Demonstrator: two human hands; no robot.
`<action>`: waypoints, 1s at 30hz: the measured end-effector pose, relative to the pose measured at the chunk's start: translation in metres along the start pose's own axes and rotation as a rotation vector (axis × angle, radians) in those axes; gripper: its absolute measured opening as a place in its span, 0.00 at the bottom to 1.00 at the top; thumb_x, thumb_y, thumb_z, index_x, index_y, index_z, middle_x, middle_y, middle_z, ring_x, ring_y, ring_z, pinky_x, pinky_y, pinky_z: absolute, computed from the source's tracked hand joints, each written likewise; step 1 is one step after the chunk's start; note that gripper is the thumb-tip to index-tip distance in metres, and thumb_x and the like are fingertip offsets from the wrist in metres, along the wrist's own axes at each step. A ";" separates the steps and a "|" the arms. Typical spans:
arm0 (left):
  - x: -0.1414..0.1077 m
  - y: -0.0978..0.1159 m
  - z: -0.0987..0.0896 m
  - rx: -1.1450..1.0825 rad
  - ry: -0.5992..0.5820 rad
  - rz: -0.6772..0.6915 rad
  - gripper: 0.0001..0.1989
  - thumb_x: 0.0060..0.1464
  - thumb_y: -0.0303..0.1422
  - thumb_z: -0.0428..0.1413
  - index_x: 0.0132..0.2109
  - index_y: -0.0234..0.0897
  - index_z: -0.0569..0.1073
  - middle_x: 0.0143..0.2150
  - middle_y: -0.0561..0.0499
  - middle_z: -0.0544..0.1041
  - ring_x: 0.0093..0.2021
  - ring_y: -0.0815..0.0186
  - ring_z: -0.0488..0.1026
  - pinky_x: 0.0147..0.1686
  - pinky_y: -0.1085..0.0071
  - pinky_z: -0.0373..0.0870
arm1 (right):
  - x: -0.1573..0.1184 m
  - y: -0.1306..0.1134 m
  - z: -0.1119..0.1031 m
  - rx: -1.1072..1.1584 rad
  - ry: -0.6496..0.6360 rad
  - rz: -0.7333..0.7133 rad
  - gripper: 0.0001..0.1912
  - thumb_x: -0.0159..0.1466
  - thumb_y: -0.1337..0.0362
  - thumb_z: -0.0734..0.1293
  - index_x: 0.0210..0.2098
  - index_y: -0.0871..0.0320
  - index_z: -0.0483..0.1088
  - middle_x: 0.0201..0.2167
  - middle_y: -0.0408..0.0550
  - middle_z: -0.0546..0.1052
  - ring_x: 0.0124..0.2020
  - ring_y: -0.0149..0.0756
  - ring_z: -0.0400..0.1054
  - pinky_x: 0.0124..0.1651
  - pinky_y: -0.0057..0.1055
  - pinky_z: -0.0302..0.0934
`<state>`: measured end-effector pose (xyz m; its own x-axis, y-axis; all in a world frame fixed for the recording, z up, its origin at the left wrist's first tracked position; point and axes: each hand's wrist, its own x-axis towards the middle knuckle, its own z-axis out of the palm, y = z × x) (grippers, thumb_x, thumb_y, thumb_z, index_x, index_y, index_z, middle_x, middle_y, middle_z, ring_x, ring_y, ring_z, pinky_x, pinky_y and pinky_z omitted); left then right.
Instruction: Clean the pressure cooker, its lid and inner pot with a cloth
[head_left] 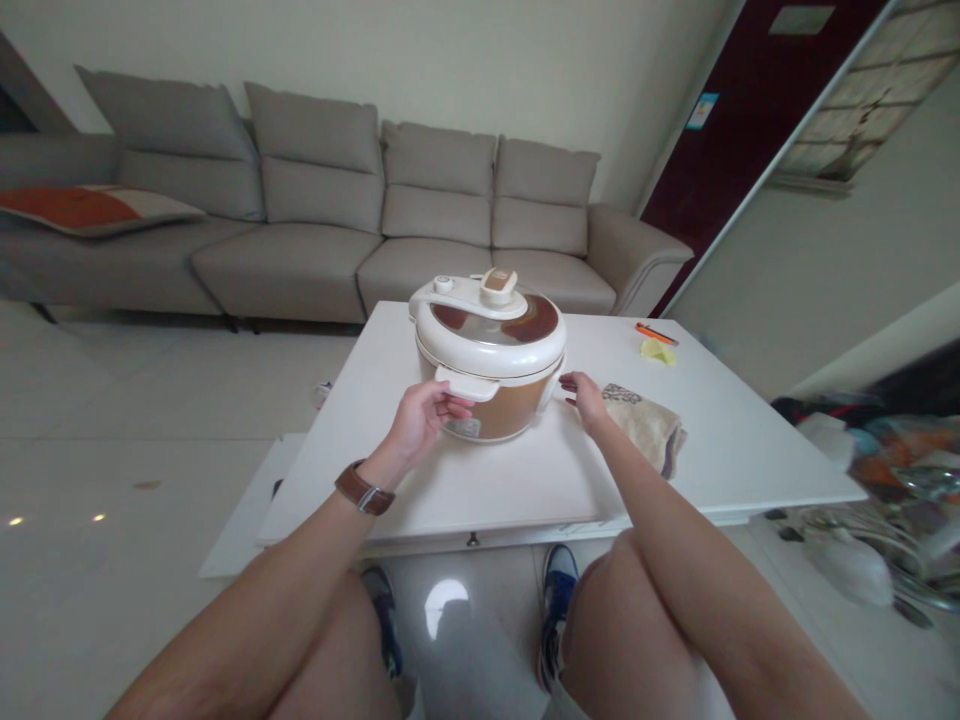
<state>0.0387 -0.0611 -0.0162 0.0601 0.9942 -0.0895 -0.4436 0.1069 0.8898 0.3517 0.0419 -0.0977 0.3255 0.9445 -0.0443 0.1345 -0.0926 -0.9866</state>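
Note:
A white and tan electric pressure cooker [491,350] stands upright on the white table, its lid on. From the cooker's near left side juts a white handle [469,387]. My left hand [420,420] is closed around that handle's left end, thumb on top and fingers beneath. Close to the cooker's right side, my right hand [587,400] has its fingers a little apart and holds nothing; whether the fingertips touch the cooker I cannot tell. Just right of this hand lies a folded beige cloth [645,425] with a dark pattern.
On the white table [739,440], an orange cutter or pen [656,333] and a crumpled yellow piece [658,351] lie at the far right. A drawer knob [472,539] sticks out at the front. Behind stands a grey sofa [442,215]. Clutter [885,540] covers the floor at right.

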 end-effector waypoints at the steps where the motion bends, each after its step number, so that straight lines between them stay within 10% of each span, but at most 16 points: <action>1: 0.002 0.002 -0.001 0.006 0.016 0.001 0.11 0.47 0.36 0.58 0.28 0.30 0.78 0.27 0.40 0.82 0.23 0.64 0.76 0.32 0.68 0.73 | 0.000 0.000 0.000 0.004 -0.006 -0.003 0.16 0.60 0.48 0.61 0.32 0.52 0.73 0.42 0.46 0.81 0.48 0.42 0.72 0.45 0.37 0.63; 30: -0.004 -0.004 -0.001 0.061 -0.016 0.022 0.13 0.48 0.37 0.61 0.35 0.31 0.76 0.32 0.45 0.82 0.22 0.65 0.75 0.32 0.66 0.74 | 0.015 -0.002 0.027 0.229 -0.111 -0.103 0.19 0.59 0.42 0.63 0.38 0.49 0.73 0.47 0.42 0.81 0.55 0.41 0.71 0.53 0.36 0.64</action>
<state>0.0394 -0.0656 -0.0194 0.0652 0.9959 -0.0632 -0.3893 0.0837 0.9173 0.3314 0.0652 -0.1011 0.2144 0.9753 0.0538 -0.0573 0.0675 -0.9961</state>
